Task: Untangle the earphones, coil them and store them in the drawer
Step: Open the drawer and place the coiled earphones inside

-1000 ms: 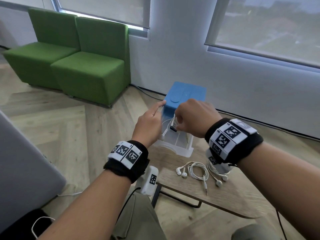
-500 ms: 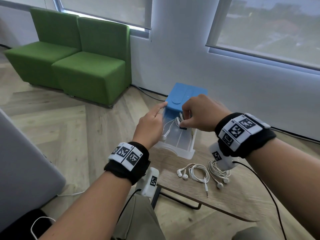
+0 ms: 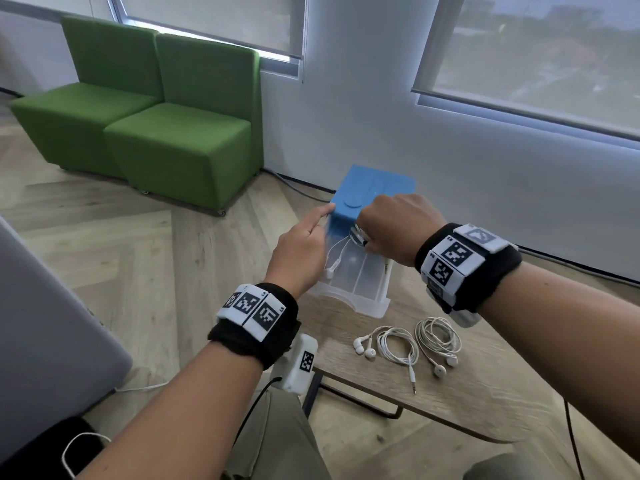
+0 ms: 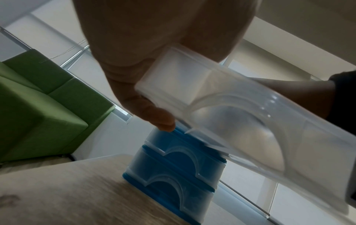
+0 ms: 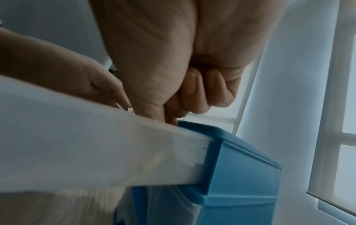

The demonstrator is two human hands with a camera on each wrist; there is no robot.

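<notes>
A blue drawer unit (image 3: 375, 188) stands on the wooden table (image 3: 485, 393), its top translucent drawer (image 3: 360, 285) pulled out. My right hand (image 3: 391, 230) grips a coiled white earphone (image 3: 358, 237) just over the back of the drawer. One earbud (image 3: 330, 271) hangs from the coil down the drawer's left side. My left hand (image 3: 304, 251) stretches its index finger onto the unit's front left corner. In the left wrist view that fingertip (image 4: 165, 126) touches the blue unit (image 4: 173, 175) beside the drawer (image 4: 250, 121). In the right wrist view my curled right fingers (image 5: 194, 94) are above the drawer wall (image 5: 96, 144).
Two more coiled white earphones (image 3: 394, 344) (image 3: 438, 337) lie on the table in front of the drawer. Green seats (image 3: 173, 133) stand on the floor at the left, and a white wall with windows is behind the unit. A grey panel (image 3: 41, 323) is at my left.
My right hand has carried the coiled earphone forward and down, from over the drawer's middle to its back by the blue unit. My left index finger has stayed on the unit's corner.
</notes>
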